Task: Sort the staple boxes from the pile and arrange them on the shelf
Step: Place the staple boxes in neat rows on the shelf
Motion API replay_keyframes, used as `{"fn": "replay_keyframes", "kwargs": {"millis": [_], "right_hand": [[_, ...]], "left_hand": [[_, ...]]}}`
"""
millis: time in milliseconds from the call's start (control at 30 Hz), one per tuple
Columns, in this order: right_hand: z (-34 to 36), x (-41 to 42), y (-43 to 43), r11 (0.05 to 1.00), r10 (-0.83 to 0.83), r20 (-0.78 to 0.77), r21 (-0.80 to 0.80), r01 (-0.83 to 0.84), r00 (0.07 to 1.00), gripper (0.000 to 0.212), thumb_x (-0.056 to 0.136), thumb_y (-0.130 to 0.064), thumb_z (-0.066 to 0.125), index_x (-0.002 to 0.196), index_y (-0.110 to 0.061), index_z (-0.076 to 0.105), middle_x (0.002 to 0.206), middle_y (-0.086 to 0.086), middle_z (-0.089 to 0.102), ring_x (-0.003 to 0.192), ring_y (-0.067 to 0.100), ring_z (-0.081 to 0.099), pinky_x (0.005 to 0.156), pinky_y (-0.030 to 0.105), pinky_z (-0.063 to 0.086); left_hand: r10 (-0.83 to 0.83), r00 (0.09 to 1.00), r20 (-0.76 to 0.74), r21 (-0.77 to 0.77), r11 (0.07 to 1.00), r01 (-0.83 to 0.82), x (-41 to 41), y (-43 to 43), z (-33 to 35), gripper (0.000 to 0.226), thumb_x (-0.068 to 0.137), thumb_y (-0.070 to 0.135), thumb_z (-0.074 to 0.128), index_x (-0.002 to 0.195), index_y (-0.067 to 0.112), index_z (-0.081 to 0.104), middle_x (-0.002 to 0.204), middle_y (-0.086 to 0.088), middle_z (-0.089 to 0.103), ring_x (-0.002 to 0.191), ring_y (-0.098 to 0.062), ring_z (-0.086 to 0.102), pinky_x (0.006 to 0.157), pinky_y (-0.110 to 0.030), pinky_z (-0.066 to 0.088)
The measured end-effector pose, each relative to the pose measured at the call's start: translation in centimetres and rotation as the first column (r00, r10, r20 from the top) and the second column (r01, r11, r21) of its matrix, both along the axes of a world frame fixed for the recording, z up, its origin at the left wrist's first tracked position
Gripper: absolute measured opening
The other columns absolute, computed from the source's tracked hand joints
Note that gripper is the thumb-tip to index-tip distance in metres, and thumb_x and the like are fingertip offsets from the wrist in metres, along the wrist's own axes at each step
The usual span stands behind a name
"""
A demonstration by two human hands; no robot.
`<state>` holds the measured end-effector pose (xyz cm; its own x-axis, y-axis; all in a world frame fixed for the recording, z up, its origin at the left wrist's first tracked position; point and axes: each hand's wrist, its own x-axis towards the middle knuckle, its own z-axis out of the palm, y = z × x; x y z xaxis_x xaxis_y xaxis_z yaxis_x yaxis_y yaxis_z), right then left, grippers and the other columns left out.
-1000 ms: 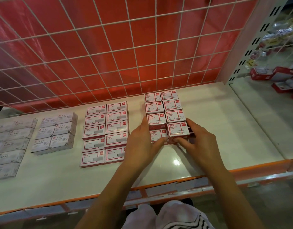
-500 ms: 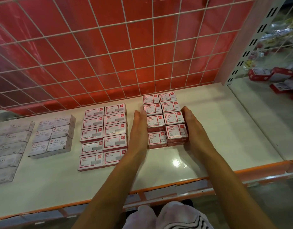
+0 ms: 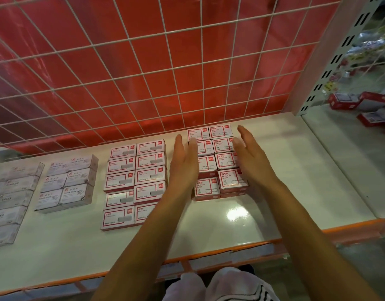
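Presently the block of boxes (image 3: 224, 160), long axis front-to-back near the back edge of the shelf (image 3: 285, 192), is flanked by left hand (image 3: 184, 164) and right hand (image 3: 252, 158), fingers straight, nothing gripped.

A white wire grid (image 3: 167, 36) fronts a red panel (image 3: 187, 48) beside a slotted upright (image 3: 324, 61).

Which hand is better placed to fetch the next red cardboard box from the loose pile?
Right hand, probably: open, nearer the loose red cardboard boxes; the left hand is beyond the stacked block.
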<state>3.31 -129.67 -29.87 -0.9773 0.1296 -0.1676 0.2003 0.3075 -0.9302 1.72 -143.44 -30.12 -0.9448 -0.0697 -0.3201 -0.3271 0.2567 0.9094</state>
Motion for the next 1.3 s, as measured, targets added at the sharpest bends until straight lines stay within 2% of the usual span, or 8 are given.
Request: {"fn": "replay_keyframes", "kwargs": {"millis": [67, 133, 267, 400, 867, 1067, 1167, 1300], "right_hand": [[0.6, -1.4, -0.2, 0.967, 0.075, -0.057, 0.25, -0.059, 0.996, 0.043, 0.101, -0.039, 0.029, 0.142, -0.028, 0.027, 0.141, -0.019, 0.035, 0.12, -0.004, 0.04, 0.1, 0.016, 0.036], [0.1, -3.1, -0.6, 0.906, 0.137, -0.026, 0.407, -0.114, 0.99, 0.051, 0.101, -0.04, 0.028, 0.148, -0.024, 0.02, 0.157, -0.006, 0.018, 0.142, 0.013, 0.02, 0.116, 0.038, 0.021], [-0.5, -4.8, -1.0, 0.918, 0.119, 0.117, 0.365, -0.154, 0.986, 0.055, 0.1, -0.04, 0.03, 0.15, -0.023, 0.013, 0.156, 0.0, 0.021, 0.14, 0.025, 0.029, 0.111, 0.048, 0.032], [-0.5, -4.6, -1.0, 0.869, 0.149, 0.135, 0.455, -0.195, 0.98, 0.058, 0.102, -0.033, 0.03, 0.151, -0.02, 0.002, 0.159, 0.0, 0.005, 0.145, 0.023, 0.015, 0.117, 0.04, 0.02], [0.0, -3.7, -1.8, 0.809, 0.107, 0.091, 0.571, -0.14, 0.99, 0.057, 0.102, -0.036, 0.025, 0.151, -0.018, 0.004, 0.159, 0.007, 0.003, 0.144, 0.028, 0.015, 0.115, 0.041, 0.02], [0.4, -2.2, 0.4, 0.787, 0.111, -0.046, 0.613, -0.06, 0.993, 0.049, 0.101, -0.038, 0.023, 0.147, -0.02, 0.025, 0.156, 0.003, 0.023, 0.143, 0.024, 0.019, 0.117, 0.04, 0.017], [0.6, -1.3, 1.6, 0.747, 0.082, -0.02, 0.663, -0.048, 0.996, 0.05, 0.101, -0.038, 0.026, 0.148, -0.02, 0.025, 0.157, 0.003, 0.019, 0.145, 0.023, 0.014, 0.117, 0.038, 0.013], [0.9, -0.2, 4.7, 0.711, 0.043, -0.048, 0.703, 0.004, 0.998, 0.048, 0.101, -0.035, 0.029, 0.146, -0.018, 0.03, 0.156, 0.008, 0.019, 0.145, 0.025, 0.014, 0.117, 0.038, 0.014]], "left_hand": [[-0.086, 0.994, -0.066, -0.257, 0.964, 0.066, -1.3, 0.2, 0.8, 0.06, 0.098, 0.053, 0.031, 0.15, 0.038, 0.007, 0.16, 0.006, 0.013, 0.142, -0.023, 0.028, 0.111, -0.043, 0.032], [-0.156, 0.985, -0.07, -0.386, 0.915, 0.118, -2.3, 0.7, 1.3, 0.06, 0.1, 0.047, 0.032, 0.152, 0.034, 0.003, 0.161, 0.007, -0.001, 0.147, -0.02, 0.011, 0.116, -0.042, 0.017], [-0.06, 0.997, 0.048, -0.202, 0.977, 0.069, -4.0, 1.1, 1.2, 0.061, 0.1, 0.043, 0.036, 0.152, 0.029, 0.007, 0.159, 0.002, 0.018, 0.14, -0.026, 0.033, 0.11, -0.047, 0.035], [-0.107, 0.992, 0.062, -0.248, 0.961, 0.119, -4.1, 1.0, 1.0, 0.061, 0.102, 0.034, 0.036, 0.152, 0.028, 0.003, 0.157, 0.002, 0.023, 0.134, -0.025, 0.042, 0.104, -0.045, 0.044], [-0.233, 0.972, 0.014, -0.485, 0.849, 0.21, -3.5, 1.0, 1.0, 0.061, 0.104, 0.035, 0.028, 0.153, 0.018, -0.004, 0.161, -0.001, 0.001, 0.148, -0.022, 0.007, 0.117, -0.035, 0.015], [-0.33, 0.932, -0.15, -0.716, 0.686, 0.128, -2.2, 1.7, 2.1, 0.055, 0.104, 0.032, 0.024, 0.153, 0.016, 0.004, 0.161, -0.001, -0.005, 0.148, -0.019, -0.007, 0.118, -0.036, 0.0], [-0.441, 0.876, -0.194, -0.824, 0.558, 0.098, -1.4, 3.5, 2.5, 0.055, 0.103, 0.033, 0.024, 0.152, 0.014, 0.01, 0.161, -0.005, 0.002, 0.148, -0.023, -0.006, 0.121, -0.039, 0.002], [-0.544, 0.808, -0.228, -0.857, 0.506, 0.098, -0.6, 7.6, 2.7, 0.054, 0.102, 0.036, 0.031, 0.151, 0.018, 0.019, 0.16, -0.003, 0.011, 0.148, -0.024, -0.001, 0.12, -0.041, 0.007]]}}
